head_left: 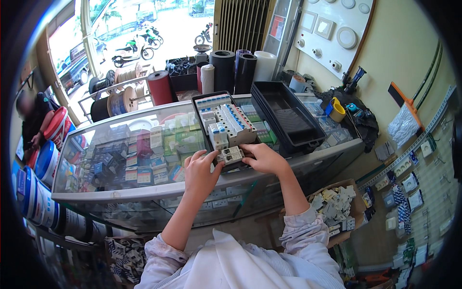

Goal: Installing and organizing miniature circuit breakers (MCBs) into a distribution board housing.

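Both my hands are at the near end of a black tray (198, 111) on the glass counter. Between them is a small block of white circuit breakers (232, 155) with dark switches. My left hand (201, 173) pinches its left side with thumb and forefinger. My right hand (263, 159) has its fingers closed on the right side. Farther up the tray stand rows of white circuit breakers with blue switches (236, 120), and a paler group with blue switches (218, 136) sits just beyond the held block.
An empty-looking black crate (288, 113) stands right of the tray. The glass display counter (120, 193) holds many small boxes. Rolls of sheeting (222, 72) stand behind it. A carton of white fittings (353, 212) lies low at right. A person (36, 115) is at far left.
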A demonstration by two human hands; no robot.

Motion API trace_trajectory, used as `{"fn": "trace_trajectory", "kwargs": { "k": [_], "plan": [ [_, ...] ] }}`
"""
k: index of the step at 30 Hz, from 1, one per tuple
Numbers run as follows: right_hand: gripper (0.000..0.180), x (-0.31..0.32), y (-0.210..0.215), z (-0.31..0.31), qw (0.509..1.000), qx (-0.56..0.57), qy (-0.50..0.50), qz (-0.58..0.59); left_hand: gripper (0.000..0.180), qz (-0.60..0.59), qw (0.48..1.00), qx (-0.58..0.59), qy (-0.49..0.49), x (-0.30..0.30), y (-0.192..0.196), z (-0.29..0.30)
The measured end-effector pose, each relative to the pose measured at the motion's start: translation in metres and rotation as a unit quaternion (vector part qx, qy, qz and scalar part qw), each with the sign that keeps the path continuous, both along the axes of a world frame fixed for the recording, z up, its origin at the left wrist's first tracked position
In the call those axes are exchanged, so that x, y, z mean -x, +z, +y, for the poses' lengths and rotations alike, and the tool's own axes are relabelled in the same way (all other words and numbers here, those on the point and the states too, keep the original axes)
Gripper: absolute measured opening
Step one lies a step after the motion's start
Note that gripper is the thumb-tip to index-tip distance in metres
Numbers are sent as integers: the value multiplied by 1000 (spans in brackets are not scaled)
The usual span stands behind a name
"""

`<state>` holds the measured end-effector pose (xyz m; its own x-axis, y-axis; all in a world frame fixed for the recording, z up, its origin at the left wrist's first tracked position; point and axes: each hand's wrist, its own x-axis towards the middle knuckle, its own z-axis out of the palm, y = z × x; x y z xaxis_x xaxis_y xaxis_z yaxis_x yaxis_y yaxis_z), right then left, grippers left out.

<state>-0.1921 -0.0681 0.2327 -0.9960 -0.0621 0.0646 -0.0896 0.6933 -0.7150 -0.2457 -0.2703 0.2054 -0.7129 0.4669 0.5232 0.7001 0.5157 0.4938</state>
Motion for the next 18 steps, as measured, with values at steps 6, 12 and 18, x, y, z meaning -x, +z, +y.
{"fn": "trace_trajectory", "kwargs": {
  "k": [6,12,18],
  "plan": [
    [38,4,5,4,998,-52,28,-25,24,18,999,34,6,1,5,0],
    [21,14,-12,6,998,-59,3,-11,18,40,996,77,-5,-1,13,3],
    [19,11,-12,0,999,-12,-37,35,18,56,996,69,-21,-4,11,5]
  ]
}}
